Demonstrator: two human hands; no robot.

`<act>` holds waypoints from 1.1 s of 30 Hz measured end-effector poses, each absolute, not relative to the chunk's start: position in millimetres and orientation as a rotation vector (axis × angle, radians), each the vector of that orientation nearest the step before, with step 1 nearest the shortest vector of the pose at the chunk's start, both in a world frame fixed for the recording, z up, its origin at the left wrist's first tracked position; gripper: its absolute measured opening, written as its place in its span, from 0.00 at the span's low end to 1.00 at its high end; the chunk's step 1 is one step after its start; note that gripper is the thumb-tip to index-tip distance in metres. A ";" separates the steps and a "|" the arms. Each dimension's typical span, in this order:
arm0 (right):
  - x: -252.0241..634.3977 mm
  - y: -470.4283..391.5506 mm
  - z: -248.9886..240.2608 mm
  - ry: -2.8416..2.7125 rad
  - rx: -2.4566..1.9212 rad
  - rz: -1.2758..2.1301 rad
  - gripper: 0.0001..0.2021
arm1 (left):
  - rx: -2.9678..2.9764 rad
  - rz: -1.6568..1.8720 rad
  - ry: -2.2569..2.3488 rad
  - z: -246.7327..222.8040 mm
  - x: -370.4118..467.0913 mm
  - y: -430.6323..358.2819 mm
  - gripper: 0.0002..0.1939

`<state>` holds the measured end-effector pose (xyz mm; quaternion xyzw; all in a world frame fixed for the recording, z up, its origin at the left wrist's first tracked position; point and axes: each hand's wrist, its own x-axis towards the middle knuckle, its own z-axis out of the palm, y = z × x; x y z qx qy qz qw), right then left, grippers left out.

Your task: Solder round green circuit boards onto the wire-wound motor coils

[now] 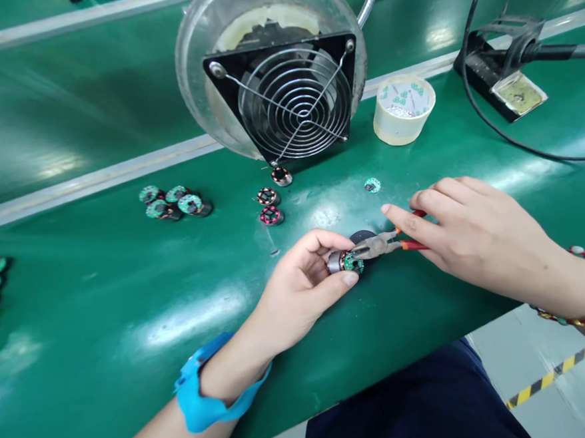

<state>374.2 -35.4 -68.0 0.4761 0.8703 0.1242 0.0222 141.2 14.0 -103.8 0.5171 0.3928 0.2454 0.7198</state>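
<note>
Between the thumb and fingers of my left hand [302, 285] is a small motor part [336, 262] with a green circuit board on its right end. My right hand [484, 242] is closed around the red handles of a pair of pliers [378, 245]. The pliers' jaws touch the edge of the green board. Partly hidden behind the pliers, a dark round object [362, 236] lies on the table. A loose round green board [372, 185] lies beyond my right fingertips.
A fan with a wire guard [302, 105] stands at the back. Right of it are a tape roll [401, 126] and a soldering iron stand [493, 81] with a cable. Several motor parts [271, 215] sit on the green table [134, 383], with more further left.
</note>
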 end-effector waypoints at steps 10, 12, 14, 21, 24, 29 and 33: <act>370.4 -34.8 -65.2 2.674 1.458 0.375 0.17 | 1.258 0.531 0.908 -99.1 142.5 13.0 0.12; 369.7 -34.6 -64.7 2.674 1.461 0.366 0.17 | 1.277 0.529 0.914 -99.2 142.6 13.1 0.11; 369.5 -34.3 -64.6 2.680 1.460 0.355 0.16 | 1.289 0.527 0.919 -99.6 142.5 13.2 0.11; 369.5 -34.5 -65.3 2.695 1.463 0.312 0.16 | 1.291 0.511 0.922 -100.4 140.4 11.4 0.12; 369.4 -35.0 -65.5 2.702 1.472 0.300 0.16 | 1.286 0.511 0.921 -100.1 140.4 11.3 0.11; 368.8 -36.5 -67.8 2.697 1.499 0.308 0.15 | 1.270 0.526 0.892 -100.1 141.2 12.5 0.12; 372.8 -38.2 -71.7 2.755 1.578 0.312 0.12 | 1.226 0.556 0.850 -103.1 139.4 13.1 0.12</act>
